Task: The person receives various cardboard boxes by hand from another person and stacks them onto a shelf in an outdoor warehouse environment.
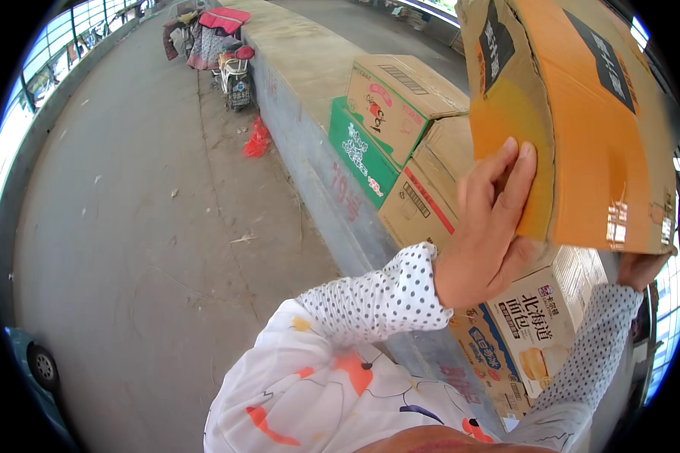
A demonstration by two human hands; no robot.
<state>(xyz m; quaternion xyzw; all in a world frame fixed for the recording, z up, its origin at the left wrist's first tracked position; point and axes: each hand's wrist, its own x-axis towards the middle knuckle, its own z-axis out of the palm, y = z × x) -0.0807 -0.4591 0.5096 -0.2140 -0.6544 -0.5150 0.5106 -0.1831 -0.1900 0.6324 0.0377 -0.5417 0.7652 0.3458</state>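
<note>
A large orange-and-brown cardboard box is held up at the upper right. My left hand supports its left side, with the fingers extended and pressed to the cardboard. Under the box's lower right corner is my right hand, its fingers mostly hidden by the box. Below and behind it, other cartons sit on a low concrete wall: a brown-and-green box, a brown carton with a red stripe, and a white bread carton beneath my forearms.
The concrete wall runs away to the far left. Beside it stand a parked scooter with a quilted cover and a red plastic bag on the floor. Part of a vehicle with a wheel shows at the lower left.
</note>
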